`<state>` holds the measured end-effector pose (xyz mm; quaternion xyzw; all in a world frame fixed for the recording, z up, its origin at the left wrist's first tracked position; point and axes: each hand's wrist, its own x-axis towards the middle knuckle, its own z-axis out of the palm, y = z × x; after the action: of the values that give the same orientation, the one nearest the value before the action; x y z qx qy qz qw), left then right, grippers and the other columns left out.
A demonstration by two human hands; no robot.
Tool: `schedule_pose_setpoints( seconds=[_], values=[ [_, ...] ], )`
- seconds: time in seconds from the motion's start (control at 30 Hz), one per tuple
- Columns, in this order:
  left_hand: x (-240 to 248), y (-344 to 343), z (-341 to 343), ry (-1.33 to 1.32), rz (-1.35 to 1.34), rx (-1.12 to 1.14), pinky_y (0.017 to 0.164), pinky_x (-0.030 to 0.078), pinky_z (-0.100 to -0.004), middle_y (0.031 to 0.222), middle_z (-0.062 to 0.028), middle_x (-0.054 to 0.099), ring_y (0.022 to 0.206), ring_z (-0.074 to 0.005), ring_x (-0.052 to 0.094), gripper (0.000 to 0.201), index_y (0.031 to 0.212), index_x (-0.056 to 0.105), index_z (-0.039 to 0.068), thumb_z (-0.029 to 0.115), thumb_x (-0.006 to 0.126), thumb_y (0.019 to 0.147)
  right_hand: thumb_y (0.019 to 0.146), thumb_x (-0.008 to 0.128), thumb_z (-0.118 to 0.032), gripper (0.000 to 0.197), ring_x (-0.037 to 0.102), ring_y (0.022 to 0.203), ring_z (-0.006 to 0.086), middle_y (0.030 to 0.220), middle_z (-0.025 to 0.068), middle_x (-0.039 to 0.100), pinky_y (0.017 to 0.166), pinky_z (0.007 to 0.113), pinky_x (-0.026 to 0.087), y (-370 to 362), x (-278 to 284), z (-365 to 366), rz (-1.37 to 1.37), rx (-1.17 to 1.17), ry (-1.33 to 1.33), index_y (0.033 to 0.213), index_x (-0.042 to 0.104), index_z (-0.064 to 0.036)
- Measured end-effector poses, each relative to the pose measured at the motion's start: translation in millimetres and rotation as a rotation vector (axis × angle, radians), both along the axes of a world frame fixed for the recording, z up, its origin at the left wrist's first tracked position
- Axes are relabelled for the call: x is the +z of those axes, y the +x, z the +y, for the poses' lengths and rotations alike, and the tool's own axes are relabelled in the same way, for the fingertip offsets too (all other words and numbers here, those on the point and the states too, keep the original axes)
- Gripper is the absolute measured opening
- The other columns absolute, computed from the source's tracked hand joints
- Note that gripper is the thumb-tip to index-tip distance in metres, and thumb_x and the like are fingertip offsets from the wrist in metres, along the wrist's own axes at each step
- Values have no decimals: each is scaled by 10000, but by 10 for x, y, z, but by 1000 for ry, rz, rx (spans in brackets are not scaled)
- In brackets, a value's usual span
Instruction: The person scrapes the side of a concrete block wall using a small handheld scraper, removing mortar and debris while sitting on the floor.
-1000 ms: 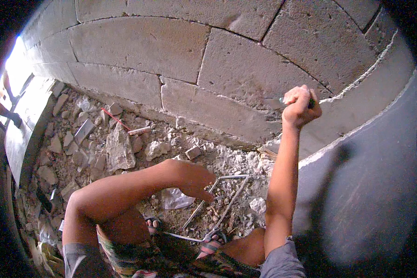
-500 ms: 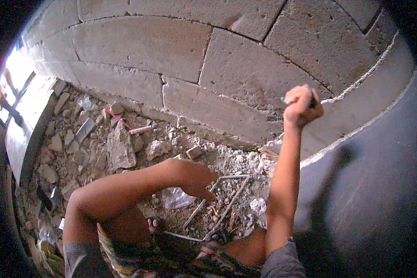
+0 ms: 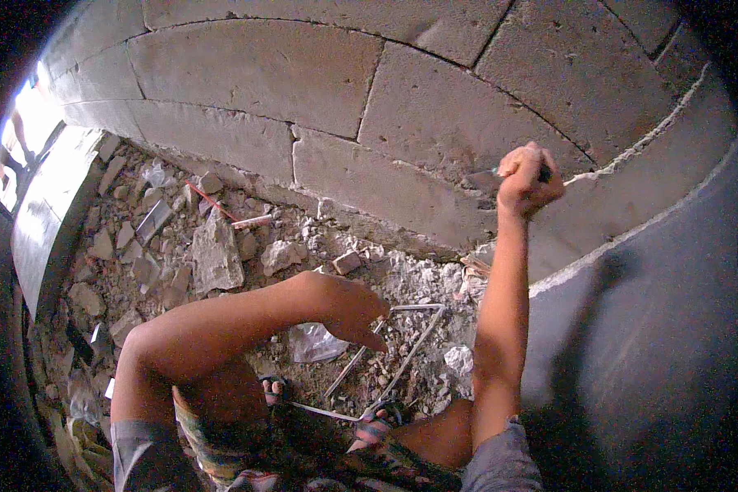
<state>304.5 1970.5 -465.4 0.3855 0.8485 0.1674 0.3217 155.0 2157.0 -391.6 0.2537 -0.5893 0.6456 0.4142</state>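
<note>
My right hand (image 3: 530, 178) is raised in front of the block wall (image 3: 435, 123), its fingers closed round the dark handle of a small trowel (image 3: 482, 177). The trowel's thin grey blade points left and lies against or very near the wall's face; its tip blends with the stone. A bit of teal shows where blade meets hand. My left hand (image 3: 348, 310) hangs bent at the wrist above the rubble, left of the wall's foot. Its thumb and fingers stand apart with nothing seen in them, though the palm is turned away.
Broken stone and rubble (image 3: 219, 254) cover the ground along the wall. A thin pale frame (image 3: 414, 348) lies between my feet, beside clear plastic (image 3: 316, 343). Smooth grey plaster (image 3: 656, 328) rises on the right. At far left, another person's limbs (image 3: 20, 143) show near a bright opening.
My right hand has shifted slightly left and turned, and the trowel blade now shows against the wall. My left hand stays almost where it was.
</note>
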Motion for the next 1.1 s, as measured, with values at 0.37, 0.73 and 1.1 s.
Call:
schedule_pose_setpoints(
  seconds=[0.37, 0.73, 1.1],
  values=[
    [39, 0, 29, -36, -2, -21, 870, 437, -462, 1060, -248, 581, 1009, -404, 550, 626, 1073, 534, -56, 524, 498, 839, 758, 453, -43, 304, 405, 378, 114, 441, 38, 425, 387, 252, 323, 1, 10, -16, 52, 93, -21, 461, 391, -53],
    [50, 10, 8, -8, -38, -27, 880, 433, -461, 1071, -246, 578, 1023, -396, 546, 635, 1114, 514, -48, 524, 498, 840, 797, 464, -87, 338, 395, 377, 118, 443, 41, 426, 383, 271, 324, -2, -5, -82, -18, 56, -29, 473, 368, -63],
    [150, 34, 32, -47, -26, -2, 846, 447, -467, 1040, -251, 587, 990, -402, 560, 642, 1100, 506, -58, 530, 489, 842, 784, 447, -73, 337, 402, 361, 123, 436, 45, 440, 377, 260, 321, -8, -2, -125, 46, -28, 40, 450, 398, -61]
  ],
)
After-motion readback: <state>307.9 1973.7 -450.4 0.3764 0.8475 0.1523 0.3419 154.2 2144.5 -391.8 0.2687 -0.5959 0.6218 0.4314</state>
